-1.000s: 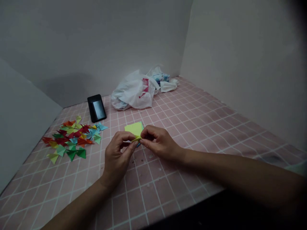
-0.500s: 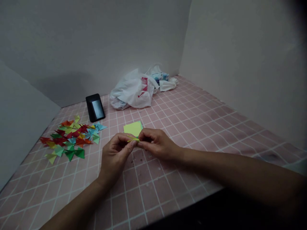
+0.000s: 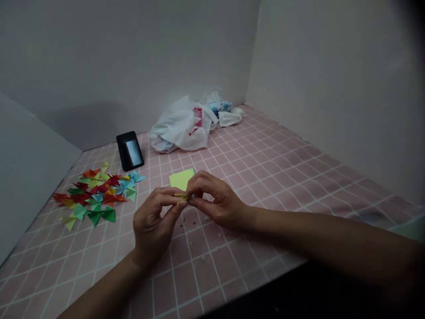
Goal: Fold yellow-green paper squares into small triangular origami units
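The left hand (image 3: 154, 219) and right hand (image 3: 217, 199) both clamp thumb and fingertips on a small folded yellow paper (image 3: 179, 195) between them. From it, square yellow sheets (image 3: 180, 179) lie at twelve o'clock, multicoloured origami pieces (image 3: 94, 215) at nine.

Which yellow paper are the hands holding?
The thin folded piece pinched by the left hand and right hand; the square yellow sheet lies flat beyond, other yellow ones in the colourful pile.

paper stack (image 3: 180, 179) on tablecloth (image 3: 272, 173) | folded papers (image 3: 102, 188) left of stack | phone (image 3: 130, 151) behind stack, leftward | plastic bag (image 3: 182, 126) behind stack | held paper (image 3: 180, 195) before stack, between left hand (image 3: 153, 221) and right hand (image 3: 219, 203)
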Tool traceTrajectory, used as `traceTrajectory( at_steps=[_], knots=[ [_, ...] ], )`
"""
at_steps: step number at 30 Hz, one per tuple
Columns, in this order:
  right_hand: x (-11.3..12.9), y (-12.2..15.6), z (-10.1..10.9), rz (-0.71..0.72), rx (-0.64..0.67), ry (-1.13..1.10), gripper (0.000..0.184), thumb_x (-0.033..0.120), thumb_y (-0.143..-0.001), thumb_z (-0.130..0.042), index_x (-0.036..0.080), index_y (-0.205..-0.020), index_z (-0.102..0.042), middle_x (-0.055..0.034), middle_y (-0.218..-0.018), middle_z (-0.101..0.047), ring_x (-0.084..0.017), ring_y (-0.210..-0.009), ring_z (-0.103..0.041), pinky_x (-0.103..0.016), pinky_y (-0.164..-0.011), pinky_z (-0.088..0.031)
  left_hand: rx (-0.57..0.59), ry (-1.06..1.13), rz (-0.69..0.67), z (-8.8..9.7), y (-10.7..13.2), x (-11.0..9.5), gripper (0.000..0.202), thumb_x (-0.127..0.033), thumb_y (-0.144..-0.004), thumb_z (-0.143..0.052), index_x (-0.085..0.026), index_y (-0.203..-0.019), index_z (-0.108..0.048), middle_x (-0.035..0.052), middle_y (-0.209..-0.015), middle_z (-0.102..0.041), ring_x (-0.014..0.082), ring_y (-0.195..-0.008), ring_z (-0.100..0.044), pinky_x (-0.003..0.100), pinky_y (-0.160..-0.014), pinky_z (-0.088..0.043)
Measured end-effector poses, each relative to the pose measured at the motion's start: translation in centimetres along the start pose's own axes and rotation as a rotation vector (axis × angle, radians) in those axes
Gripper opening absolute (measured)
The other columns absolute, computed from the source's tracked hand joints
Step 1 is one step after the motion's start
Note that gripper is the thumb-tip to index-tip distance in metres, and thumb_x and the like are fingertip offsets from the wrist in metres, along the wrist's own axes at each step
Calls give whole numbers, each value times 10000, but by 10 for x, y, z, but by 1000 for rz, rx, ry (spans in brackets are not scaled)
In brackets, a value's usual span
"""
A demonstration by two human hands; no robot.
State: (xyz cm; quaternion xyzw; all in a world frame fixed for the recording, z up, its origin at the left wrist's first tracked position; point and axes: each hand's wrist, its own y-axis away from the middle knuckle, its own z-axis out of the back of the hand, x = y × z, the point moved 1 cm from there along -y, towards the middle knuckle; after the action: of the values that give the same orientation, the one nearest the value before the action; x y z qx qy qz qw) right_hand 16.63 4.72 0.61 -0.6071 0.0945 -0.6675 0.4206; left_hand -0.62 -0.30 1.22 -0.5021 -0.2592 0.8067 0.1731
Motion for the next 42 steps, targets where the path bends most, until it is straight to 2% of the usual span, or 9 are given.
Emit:
traceTrajectory(
  at_steps=[7,11,18,22,24,27,32,37,42],
  knots=[
    [4,1,1,98,34,146,109,114,-936,-578,205,-897,-533,-47,-950,-563,-176,-926,-555,-328,-818,-491,-2,-85,-106,1,3,-3,254,-48,-827,-729,-293,-893,-711,-23,-962,-738,158,-905,-684,310,-828,-530],
    [5,1,2,53,-12,97,115,141,-921,-620,211,-928,-530,-31,-926,-578,-166,-869,-554,-311,-776,-487,-33,-116,-127,3,3,-5,273,-51,-818,-738,-309,-905,-716,-31,-969,-740,161,-913,-683,323,-843,-528],
    [-1,0,1,-29,30,59,150,221,-947,-624,193,-821,-547,-38,-874,-601,-167,-850,-583,-317,-780,-479,-48,-90,-108,6,2,-1,250,-76,-785,-769,-301,-881,-723,-18,-926,-738,182,-880,-696,348,-814,-548],
    [-2,1,1,-9,54,117,147,226,-966,-590,188,-830,-549,-59,-913,-607,-175,-877,-584,-322,-785,-482,-38,-38,-235,5,0,7,291,-29,-767,-763,-263,-926,-699,-9,-915,-736,175,-862,-700,325,-777,-570],
    [-2,1,1,-3,58,114,145,222,-963,-594,181,-829,-555,-60,-905,-605,-175,-870,-581,-320,-783,-478,-38,-9,-249,4,1,11,324,-10,-759,-762,-253,-958,-683,-5,-914,-726,173,-865,-696,328,-797,-575],
    [-3,0,1,-18,47,46,132,230,-944,-625,174,-838,-571,-41,-862,-598,-158,-821,-569,-301,-757,-464,-71,41,-153,3,2,13,372,-27,-753,-771,-256,-1024,-659,-7,-919,-705,166,-869,-691,317,-817,-578],
    [-6,-1,1,-175,13,-131,143,263,-916,-652,183,-810,-599,2,-801,-574,-130,-753,-545,-273,-711,-434,-108,147,146,-2,-2,3,337,-100,-776,-759,-249,-1062,-660,-21,-870,-690,121,-767,-683,224,-704,-575],
    [-9,-1,1,-236,13,-160,135,238,-879,-654,179,-765,-612,2,-784,-570,-128,-740,-531,-277,-705,-412,-57,259,454,-4,-7,2,97,-209,-766,-775,-193,-832,-707,-11,-764,-700,112,-704,-649,190,-636,-534],
    [-10,-2,0,-400,64,-234,166,304,-863,-638,170,-766,-618,-2,-760,-571,-125,-707,-510,-270,-646,-386,-11,339,597,-4,-6,9,104,-241,-750,-795,-184,-761,-709,-16,-746,-695,107,-708,-620,193,-668,-507]
  ],
)
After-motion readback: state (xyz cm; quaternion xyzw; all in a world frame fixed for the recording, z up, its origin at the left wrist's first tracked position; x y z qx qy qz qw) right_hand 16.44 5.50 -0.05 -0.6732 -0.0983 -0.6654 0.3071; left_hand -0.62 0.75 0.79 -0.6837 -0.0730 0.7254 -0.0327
